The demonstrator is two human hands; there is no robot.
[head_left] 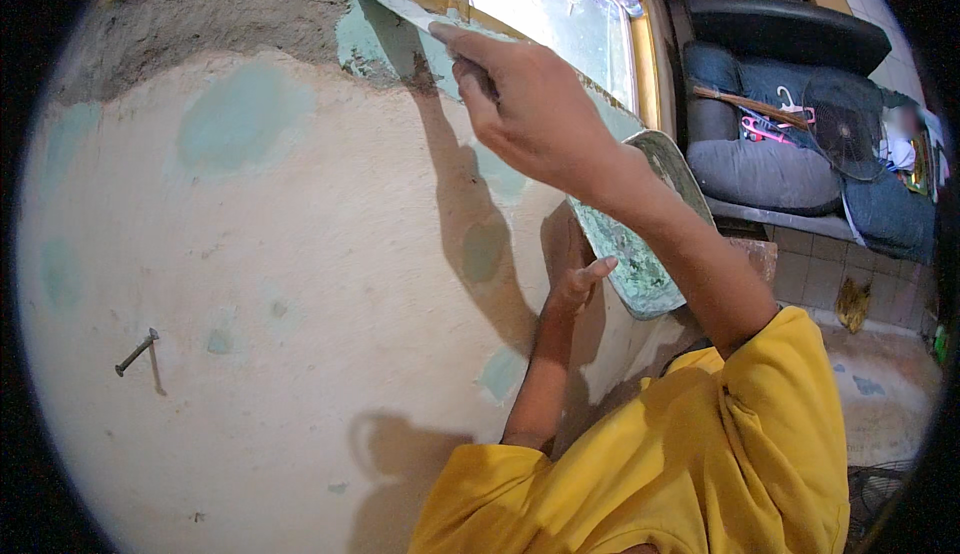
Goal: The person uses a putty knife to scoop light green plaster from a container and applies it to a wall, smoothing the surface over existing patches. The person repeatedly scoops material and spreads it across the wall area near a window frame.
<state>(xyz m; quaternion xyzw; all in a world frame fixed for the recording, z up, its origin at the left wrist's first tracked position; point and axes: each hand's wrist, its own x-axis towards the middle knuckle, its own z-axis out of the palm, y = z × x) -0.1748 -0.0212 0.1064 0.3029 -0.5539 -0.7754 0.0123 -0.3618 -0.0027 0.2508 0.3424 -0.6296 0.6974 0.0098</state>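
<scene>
Right hand (pixel 530 104) grips the scraper (pixel 408 10) at 11 o'clock, against green putty (pixel 362 49) on the wall (pixel 340 244); left hand (pixel 576 286) holds the tray (pixel 648 298) at 3 o'clock, most fingers hidden; spreading seems in hand, the next move probably calling for even pressure

R. hand (pixel 530 104) hides most of the scraper's (pixel 402 8) handle, R. forearm (pixel 705 264) blocks part of the tray (pixel 652 304), L. hand's (pixel 576 288) fingers sit unseen behind it, and a black wire cage (pixel 876 497), lower rt., is cut off, unID'd.

Wall (pixel 340 274) matt; top strip (pixel 210 29) rough, cement-like; tray (pixel 650 299) crusted.
</scene>
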